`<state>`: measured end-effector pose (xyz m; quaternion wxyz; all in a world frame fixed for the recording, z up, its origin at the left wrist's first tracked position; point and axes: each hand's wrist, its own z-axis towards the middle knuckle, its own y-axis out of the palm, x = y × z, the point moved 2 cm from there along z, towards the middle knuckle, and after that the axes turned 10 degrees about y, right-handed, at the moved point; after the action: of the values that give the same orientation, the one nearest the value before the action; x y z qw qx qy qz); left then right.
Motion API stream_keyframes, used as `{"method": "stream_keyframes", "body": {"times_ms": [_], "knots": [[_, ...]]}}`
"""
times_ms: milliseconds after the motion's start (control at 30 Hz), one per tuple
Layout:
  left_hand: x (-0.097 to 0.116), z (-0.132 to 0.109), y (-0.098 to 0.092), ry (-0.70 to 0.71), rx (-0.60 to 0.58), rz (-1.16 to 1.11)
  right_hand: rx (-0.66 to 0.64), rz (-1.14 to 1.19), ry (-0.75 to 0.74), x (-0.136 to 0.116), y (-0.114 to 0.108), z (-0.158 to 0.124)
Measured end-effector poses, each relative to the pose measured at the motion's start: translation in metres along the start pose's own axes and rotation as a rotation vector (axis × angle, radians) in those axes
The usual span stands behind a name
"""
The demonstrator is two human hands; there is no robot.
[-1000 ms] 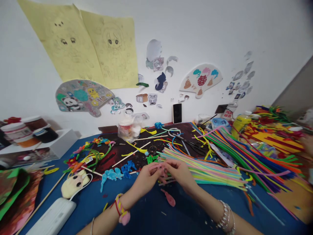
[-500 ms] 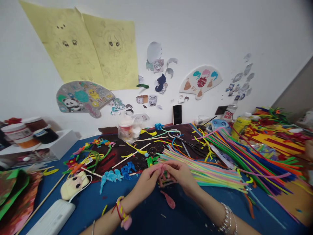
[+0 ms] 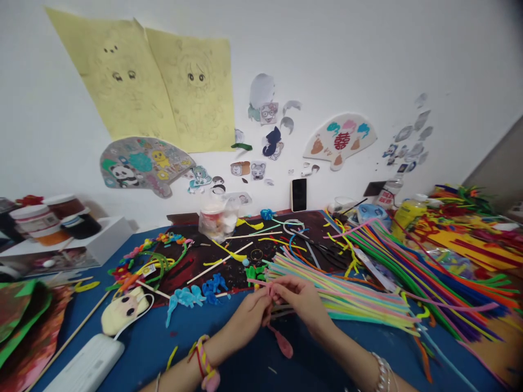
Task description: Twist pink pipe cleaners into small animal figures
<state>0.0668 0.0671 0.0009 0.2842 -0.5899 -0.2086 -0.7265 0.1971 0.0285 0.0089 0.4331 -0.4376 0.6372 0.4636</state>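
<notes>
Both hands [image 3: 298,299] pinch a fuzzy pink pipe cleaner [image 3: 258,283]

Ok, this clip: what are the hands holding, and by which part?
The left hand and right hand pinch a pink pipe cleaner between their fingertips; the fingers hide exactly where along it.

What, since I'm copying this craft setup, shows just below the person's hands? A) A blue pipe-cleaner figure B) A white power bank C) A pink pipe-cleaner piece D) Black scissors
C: the pink pipe-cleaner piece shows over the blue table top, a pink strand rising from it toward the left hand and right hand.
</notes>
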Motion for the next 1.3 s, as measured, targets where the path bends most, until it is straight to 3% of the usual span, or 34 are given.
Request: {"method": "stream_keyframes", "body": {"times_ms": [267, 500, 567, 733, 833, 1000, 1300], "knots": [[-0.002, 0.008, -0.008, -0.156, -0.102, -0.159, -0.040, -0.025, 0.042, 0.000, 0.000, 0.001], [0.000, 0.009, -0.004, -0.201, -0.141, -0.212, -0.045, -0.057, 0.031, -0.001, 0.002, -0.002], [0.000, 0.010, -0.003, -0.153, -0.093, -0.157, -0.021, -0.031, 0.036, 0.000, 0.001, -0.002], [0.012, 0.007, -0.008, 0.155, 0.214, 0.265, 0.006, 0.063, 0.030, 0.004, -0.003, 0.000], [0.021, 0.004, -0.008, 0.288, 0.187, 0.527, -0.018, 0.111, 0.020, 0.006, -0.003, 0.001], [0.021, 0.001, -0.008, 0.377, 0.127, 0.787, 0.009, 0.130, -0.026, 0.008, -0.004, 0.002], [0.014, 0.003, -0.010, 0.349, 0.170, 0.706, -0.004, 0.142, 0.015, 0.004, 0.000, 0.005]]}}
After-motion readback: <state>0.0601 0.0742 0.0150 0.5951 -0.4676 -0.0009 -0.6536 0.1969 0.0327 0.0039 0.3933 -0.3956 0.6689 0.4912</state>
